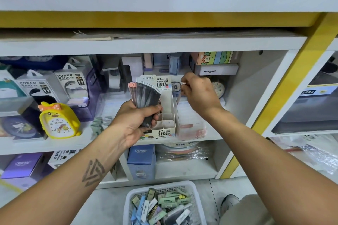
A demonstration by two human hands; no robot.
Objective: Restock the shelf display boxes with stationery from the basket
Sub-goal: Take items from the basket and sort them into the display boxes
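My left hand [136,120] grips a fanned bundle of dark pencil-lead cases [144,97] with pink caps, held just in front of the white lead display box [167,115] on the middle shelf. The box's front compartments look empty. My right hand [198,93] is raised to the right of the box's back card, fingers curled and pinching a small white-tipped thing I cannot identify. On the floor below stands a white plastic basket [190,188] with several loose erasers and lead cases in pastel colours.
A yellow duck alarm clock [58,120] and power bank packs [71,86] sit left on the same shelf. A pale box [191,120] stands right of the display box, a round clock [218,88] behind my right hand. A blue CRUHRE box [141,160] is on the shelf below.
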